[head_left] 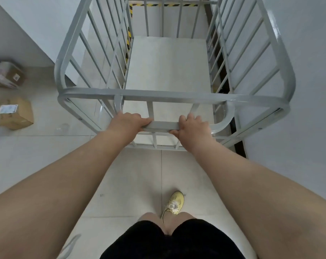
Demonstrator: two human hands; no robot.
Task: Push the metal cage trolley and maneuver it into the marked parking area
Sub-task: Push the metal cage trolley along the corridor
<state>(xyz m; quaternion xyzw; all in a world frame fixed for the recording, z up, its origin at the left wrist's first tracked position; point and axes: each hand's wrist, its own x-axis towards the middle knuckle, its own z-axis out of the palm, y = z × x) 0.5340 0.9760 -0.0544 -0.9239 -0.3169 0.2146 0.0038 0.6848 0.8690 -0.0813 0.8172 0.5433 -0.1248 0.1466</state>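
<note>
Metal cage trolley (169, 58) stood directly ahead of the person, its grey barred sides rising round a pale flat deck (167, 62) that carried nothing visible. Its handle bar (161, 125) ran across the near end, and both hands were on it: the left hand (127, 123) had its fingers curled over the top of the bar towards the left end, and the right hand (193, 128) gripped it a little further right, thumb tucked under the bar's near edge. On the right the trolley's side ran just beside a white wall (298, 53), with only a thin dark gap showing between rail and wall. On the left another white wall (37, 25) slanted away, leaving a wider strip of floor along that side. Yellow-and-black hazard tape (128, 40) showed on the floor through the left bars and again across the far end, so the trolley's front sat within or at that marked boundary; exactly how far in could not be told. Two cardboard boxes (15, 113) lay on the tiled floor (130, 174) well to the left, closed, contents unseen. Behind the trolley the floor was open tile, with one yellow shoe (174, 201) set near a grout line.
</note>
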